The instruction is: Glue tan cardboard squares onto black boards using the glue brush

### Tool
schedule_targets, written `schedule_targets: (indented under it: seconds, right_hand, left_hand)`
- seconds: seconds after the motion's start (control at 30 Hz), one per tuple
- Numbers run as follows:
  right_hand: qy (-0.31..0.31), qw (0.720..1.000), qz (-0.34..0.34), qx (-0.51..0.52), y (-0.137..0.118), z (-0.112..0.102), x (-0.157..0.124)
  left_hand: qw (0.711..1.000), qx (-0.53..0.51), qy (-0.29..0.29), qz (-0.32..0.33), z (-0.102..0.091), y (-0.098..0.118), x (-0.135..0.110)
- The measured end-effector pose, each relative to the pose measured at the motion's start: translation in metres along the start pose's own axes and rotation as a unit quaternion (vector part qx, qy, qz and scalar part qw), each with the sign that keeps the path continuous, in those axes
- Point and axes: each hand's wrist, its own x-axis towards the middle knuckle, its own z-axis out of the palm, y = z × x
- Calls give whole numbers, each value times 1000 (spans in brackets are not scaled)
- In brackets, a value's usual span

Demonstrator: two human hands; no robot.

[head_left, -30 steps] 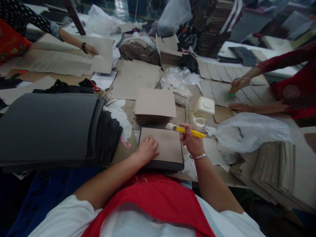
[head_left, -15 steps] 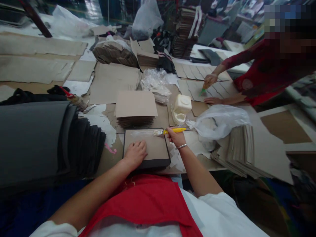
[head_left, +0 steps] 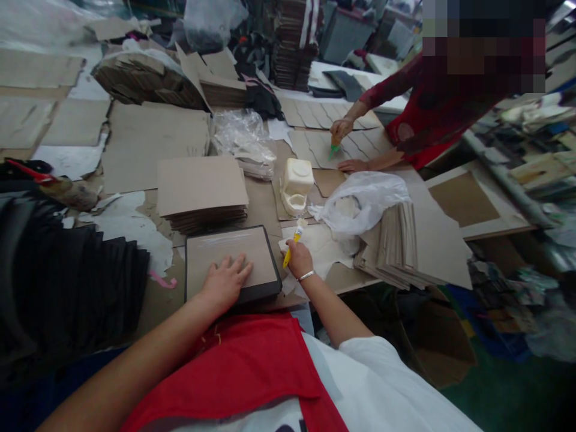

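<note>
My left hand [head_left: 227,279] lies spread on a grey-brown cardboard panel [head_left: 256,252] set on a black-edged sheet. Along the panel's far side runs a pale wet streak [head_left: 225,238]. In my right hand [head_left: 299,259] is a yellow-handled paintbrush [head_left: 297,231], held right of the panel with its bristles pointing away from me. Just beyond the bristles stands a cut-open cream plastic jug [head_left: 297,180]. Left of the jug is a stack of cardboard panels [head_left: 202,186].
Black folded sheets [head_left: 99,282] are piled at the left. A clear plastic bag [head_left: 364,201] and leaning cardboard sheets [head_left: 396,240] sit at the right. Across the table a co-worker's hand [head_left: 342,128] holds a green-tipped brush over cardboard pieces. Pink ribbon [head_left: 162,279] lies near the black pile.
My right hand has lifted the paintbrush off the panel and turned it toward the jug. My left hand stays on the panel. The view has swung to the right.
</note>
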Motion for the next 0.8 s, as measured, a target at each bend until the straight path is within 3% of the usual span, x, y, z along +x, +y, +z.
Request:
schedule_targets:
  seconds: [0.17,0.47,0.7,0.8]
  right_hand:
    - [-1,999,-24,-39,4,27,5]
    - [111,984,28,140,15,21,0]
    - [169,961,17,218,0,-9,-5]
    - [193,922,11,335,-17,-36,-11]
  left_hand:
    - [1000,13,14,-1,6,-2,-1]
    - [1000,-11,5,-2,4,-6,-2]
    - [998,-60,24,13,3,-19,2]
    - [986,-133,96,2,-8,-18,10]
